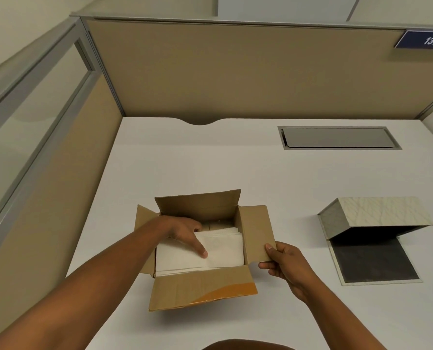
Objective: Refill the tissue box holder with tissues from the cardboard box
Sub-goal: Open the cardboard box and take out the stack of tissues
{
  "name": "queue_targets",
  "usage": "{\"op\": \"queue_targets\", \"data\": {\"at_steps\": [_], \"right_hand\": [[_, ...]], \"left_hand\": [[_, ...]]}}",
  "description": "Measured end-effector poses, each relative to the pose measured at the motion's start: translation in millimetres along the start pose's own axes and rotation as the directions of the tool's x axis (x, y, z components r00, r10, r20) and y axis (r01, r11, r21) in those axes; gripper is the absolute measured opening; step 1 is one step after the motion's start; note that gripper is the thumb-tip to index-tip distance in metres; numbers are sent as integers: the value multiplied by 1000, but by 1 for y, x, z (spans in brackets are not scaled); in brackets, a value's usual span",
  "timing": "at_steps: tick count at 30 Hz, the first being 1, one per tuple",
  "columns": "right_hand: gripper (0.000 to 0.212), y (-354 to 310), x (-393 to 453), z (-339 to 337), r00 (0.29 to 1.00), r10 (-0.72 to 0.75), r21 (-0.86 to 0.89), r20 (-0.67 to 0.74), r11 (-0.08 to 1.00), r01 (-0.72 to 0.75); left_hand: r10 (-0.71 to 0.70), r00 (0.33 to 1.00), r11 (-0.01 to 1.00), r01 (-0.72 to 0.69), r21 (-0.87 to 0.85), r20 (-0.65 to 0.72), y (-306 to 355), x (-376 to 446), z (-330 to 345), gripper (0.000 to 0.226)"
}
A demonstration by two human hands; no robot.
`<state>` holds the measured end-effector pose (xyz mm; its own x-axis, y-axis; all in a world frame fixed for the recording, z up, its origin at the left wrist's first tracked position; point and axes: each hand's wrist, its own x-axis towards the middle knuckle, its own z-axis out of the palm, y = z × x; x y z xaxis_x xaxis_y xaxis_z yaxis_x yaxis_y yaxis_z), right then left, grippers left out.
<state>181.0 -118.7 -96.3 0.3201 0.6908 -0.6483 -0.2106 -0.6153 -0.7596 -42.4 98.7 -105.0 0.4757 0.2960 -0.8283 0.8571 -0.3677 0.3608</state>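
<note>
Head view: one cardboard box (202, 291), right hand (285, 263) pinching its flap; left hand (185, 233) flat, perhaps gripping, on one tissue stack (223, 251)

the surface (210, 160) lies bare from 10 to 1 o'clock beyond the cardboard box (202, 294), up to the partition wall (235, 72). the box's four raised flaps fence its opening; the left hand (185, 232) fills the 9 o'clock side over the tissues (223, 251). at 3 o'clock a bare lane separates the box from the open tissue box holder (372, 218), partly taken by the right hand (285, 261).
</note>
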Motion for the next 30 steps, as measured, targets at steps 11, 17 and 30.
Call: {"op": "queue_targets", "data": {"at_steps": [11, 17, 30], "right_hand": [[18, -2, -6, -1, 1000, -17, -30, -15, 999, 17], [17, -3, -7, 0, 998, -36, -63, -43, 997, 33], [17, -10, -14, 5, 987, -116, -147, -110, 984, 99]], "left_hand": [[-20, 996, 991, 31, -129, 88, 5, -5, 7, 80], [42, 999, 993, -38, -115, 35, 7, -14, 9, 69], [285, 893, 944, -200, 262, -347, 10, -46, 19, 59]]}}
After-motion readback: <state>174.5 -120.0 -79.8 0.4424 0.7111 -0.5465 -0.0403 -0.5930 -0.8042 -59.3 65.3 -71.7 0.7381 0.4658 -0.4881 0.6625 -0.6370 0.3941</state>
